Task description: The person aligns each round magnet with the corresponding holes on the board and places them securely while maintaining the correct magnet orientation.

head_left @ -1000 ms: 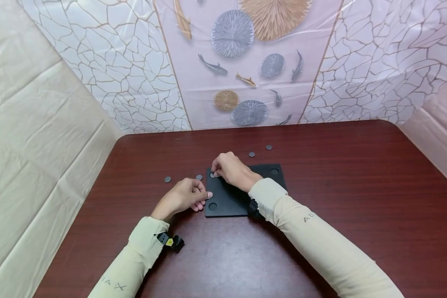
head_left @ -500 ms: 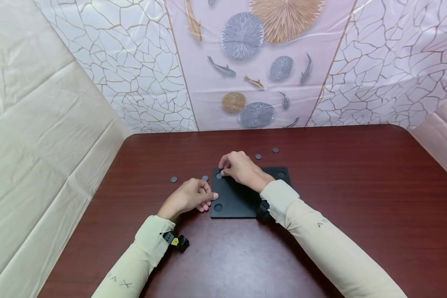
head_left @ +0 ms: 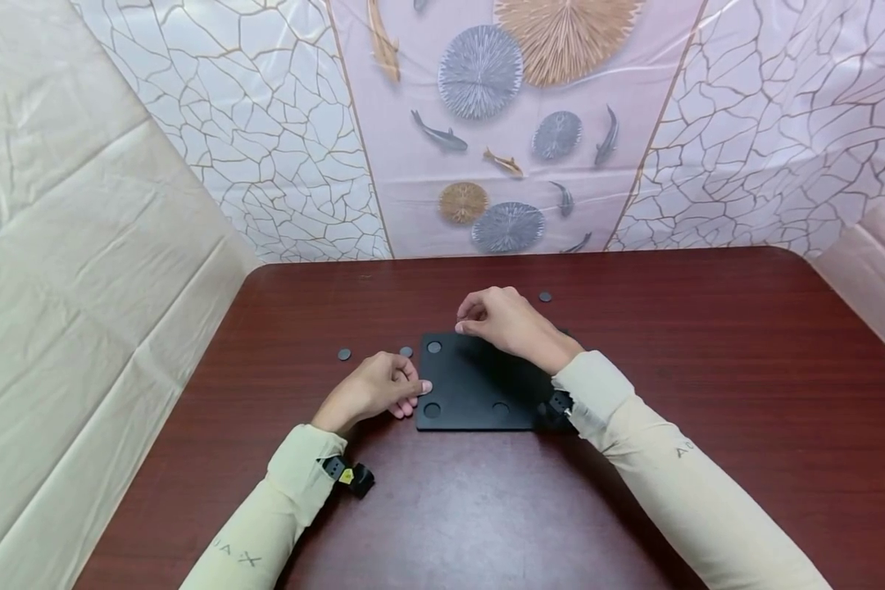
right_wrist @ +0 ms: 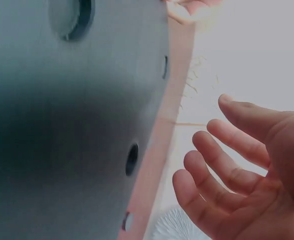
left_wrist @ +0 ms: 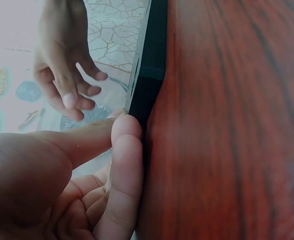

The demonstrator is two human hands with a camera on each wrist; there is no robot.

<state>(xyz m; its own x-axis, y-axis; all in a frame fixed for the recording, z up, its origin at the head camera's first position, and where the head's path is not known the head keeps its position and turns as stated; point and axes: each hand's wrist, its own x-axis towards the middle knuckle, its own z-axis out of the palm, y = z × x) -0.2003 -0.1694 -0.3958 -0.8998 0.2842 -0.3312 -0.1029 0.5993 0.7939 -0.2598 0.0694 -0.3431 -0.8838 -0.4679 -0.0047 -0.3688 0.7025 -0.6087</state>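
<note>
A flat black board (head_left: 460, 377) with round recesses lies on the table. My left hand (head_left: 376, 387) holds its left edge, thumb on the top face and index finger against the side, as the left wrist view shows. A grey disc (head_left: 433, 347) sits in the board's far-left recess. My right hand (head_left: 512, 324) hovers over the far edge of the board. In the right wrist view its fingers (right_wrist: 227, 175) are spread and loosely bent, holding nothing. Loose grey discs lie on the table: one far left (head_left: 344, 355), one beside the board (head_left: 406, 352), one behind my right hand (head_left: 545, 297).
The dark red-brown table (head_left: 671, 328) extends around the board on all sides. A patterned curtain (head_left: 487, 123) hangs along the back edge, and a cream cloth (head_left: 118, 229) hangs at the left. Near-side recesses (head_left: 501, 410) show in the board.
My right hand has let go of the disc in the far-left recess and moved right and away. It now hides one loose disc seen before. My left hand keeps its place at the board.
</note>
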